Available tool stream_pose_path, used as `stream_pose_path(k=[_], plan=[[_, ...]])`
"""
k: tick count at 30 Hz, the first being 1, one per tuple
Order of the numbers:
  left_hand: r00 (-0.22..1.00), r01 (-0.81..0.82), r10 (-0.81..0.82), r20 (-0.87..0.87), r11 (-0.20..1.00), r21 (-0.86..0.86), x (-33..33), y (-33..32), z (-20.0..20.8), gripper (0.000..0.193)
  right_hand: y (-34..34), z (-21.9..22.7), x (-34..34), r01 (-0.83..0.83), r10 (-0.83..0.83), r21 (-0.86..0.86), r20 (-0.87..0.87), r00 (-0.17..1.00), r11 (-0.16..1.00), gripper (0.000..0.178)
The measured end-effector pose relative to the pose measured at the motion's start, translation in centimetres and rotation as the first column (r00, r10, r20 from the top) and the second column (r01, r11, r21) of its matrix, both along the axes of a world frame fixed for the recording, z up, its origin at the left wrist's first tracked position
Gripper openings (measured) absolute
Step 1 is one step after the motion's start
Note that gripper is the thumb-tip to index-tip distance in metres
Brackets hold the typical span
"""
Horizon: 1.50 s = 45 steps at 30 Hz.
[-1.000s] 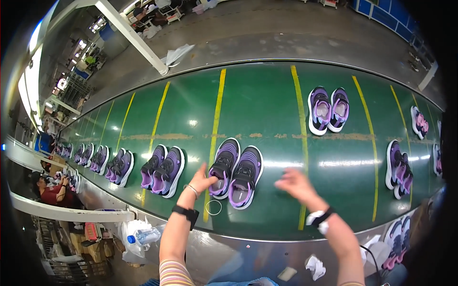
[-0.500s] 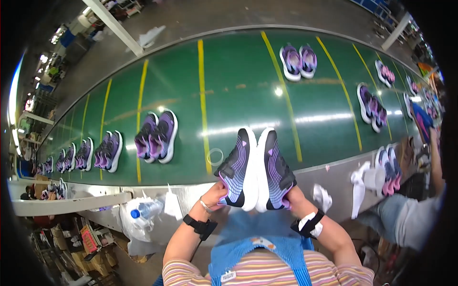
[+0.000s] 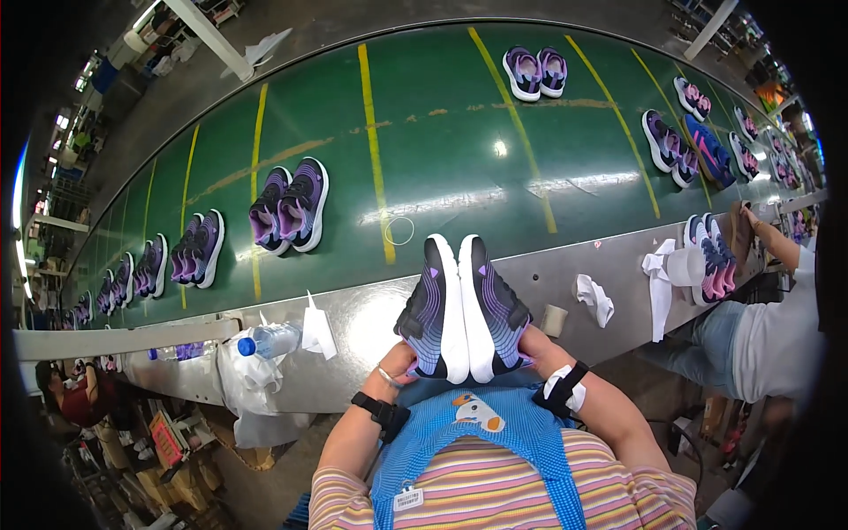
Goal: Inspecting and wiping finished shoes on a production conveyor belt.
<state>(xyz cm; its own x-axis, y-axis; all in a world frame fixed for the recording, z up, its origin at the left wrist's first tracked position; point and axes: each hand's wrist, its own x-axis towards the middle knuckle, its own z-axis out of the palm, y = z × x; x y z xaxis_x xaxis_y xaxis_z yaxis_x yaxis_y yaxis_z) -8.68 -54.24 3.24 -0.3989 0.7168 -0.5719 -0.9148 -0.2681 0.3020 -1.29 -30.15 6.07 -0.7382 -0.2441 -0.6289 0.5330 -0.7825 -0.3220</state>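
In front of my body I hold a pair of black, purple and blue sneakers with their white soles turned toward each other and toes pointing away. My left hand (image 3: 399, 363) is closed at the heel of the left sneaker (image 3: 432, 309). At the heel of the right sneaker (image 3: 494, 311), my right hand (image 3: 536, 348) is closed on it, its fingers partly hidden inside the shoe. The soles nearly touch along their length. Both shoes are tilted onto their sides above the metal edge (image 3: 380, 321) of the conveyor.
A green conveyor belt (image 3: 442, 132) with yellow lines carries several pairs of sneakers, one pair (image 3: 289, 205) nearby on the left. On the metal ledge lie a plastic bottle (image 3: 269, 341), white paper (image 3: 318, 327) and crumpled tissue (image 3: 594, 299). A co-worker (image 3: 751, 327) stands at the right.
My view has tilted, so the belt sits higher in the picture. The held sneakers are closer to my body. A blue shoe now lies on the belt at the right, near the co-worker.
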Motion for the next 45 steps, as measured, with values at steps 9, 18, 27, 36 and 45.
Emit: stream_pose_path(k=[9, 18, 27, 36, 45], plan=[[1.0, 0.009, -0.012, -0.024, 0.995, -0.102, -1.6, -0.2, 2.4, 0.038, 0.7, 0.1, 0.0, -0.052, 0.076, 0.223, -0.104, 0.992, 0.973, 0.032], [0.992, -0.024, -0.005, -0.123, 0.973, -0.228, -2.6, -0.2, 4.7, 0.039, 1.0, 0.6, -0.2, -0.039, 0.136, 0.462, -0.177, 0.975, 0.886, 0.034], [0.575, -0.063, -0.359, -0.736, 0.877, -0.477, -3.2, -5.0, 2.9, 0.055, 2.2, 2.8, 0.7, 0.138, 0.26, 0.669, -0.459, 0.85, 0.73, 0.054], [0.5, -0.156, -0.312, -0.808, 0.885, -0.438, -3.3, -5.4, 5.3, 0.062, 2.7, 3.3, 1.7, 0.266, 0.372, 0.838, -0.467, 0.802, 0.476, 0.055], [0.411, -0.262, -0.38, -0.829, 0.822, -0.506, -2.6, -6.0, 5.6, 0.057, 2.4, 4.0, 2.2, 0.38, 0.454, 0.89, -0.455, 0.766, 0.252, 0.058]])
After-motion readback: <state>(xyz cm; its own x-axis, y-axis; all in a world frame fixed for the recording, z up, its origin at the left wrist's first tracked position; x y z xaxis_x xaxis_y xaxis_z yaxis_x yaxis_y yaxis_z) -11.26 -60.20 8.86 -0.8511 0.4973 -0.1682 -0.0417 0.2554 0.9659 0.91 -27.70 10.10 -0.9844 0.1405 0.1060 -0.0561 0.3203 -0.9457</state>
